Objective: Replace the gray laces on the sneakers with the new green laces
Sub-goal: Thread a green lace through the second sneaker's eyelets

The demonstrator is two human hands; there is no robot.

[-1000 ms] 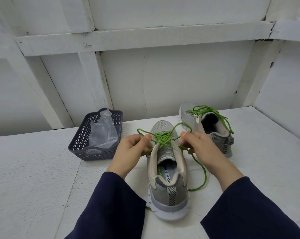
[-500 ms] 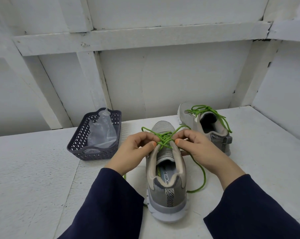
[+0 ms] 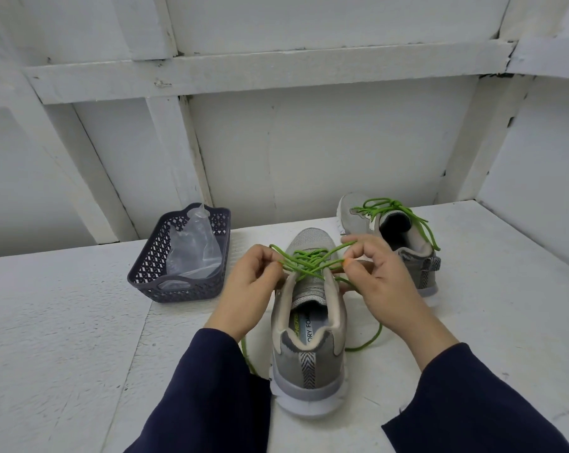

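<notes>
Sneaker sits mid-table, the left hand and right hand each pinching its green lace above the tongue, though I cannot make out where the loose ends finish.

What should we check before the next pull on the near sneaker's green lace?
1. Left hand pinches the green cord lace of the near grey mesh sneaker: ok.
2. Right hand pinches the same lace: ok.
3. Near sneaker flat on the white painted table: ok.
4. Knot drawn tight: not ok, strands cross loosely above the tongue.
5. Lace tails free of snags: cannot tell, the left tail runs behind the dark blue sleeve.
6. Far grey mesh sneaker laced green and tied: ok.
</notes>
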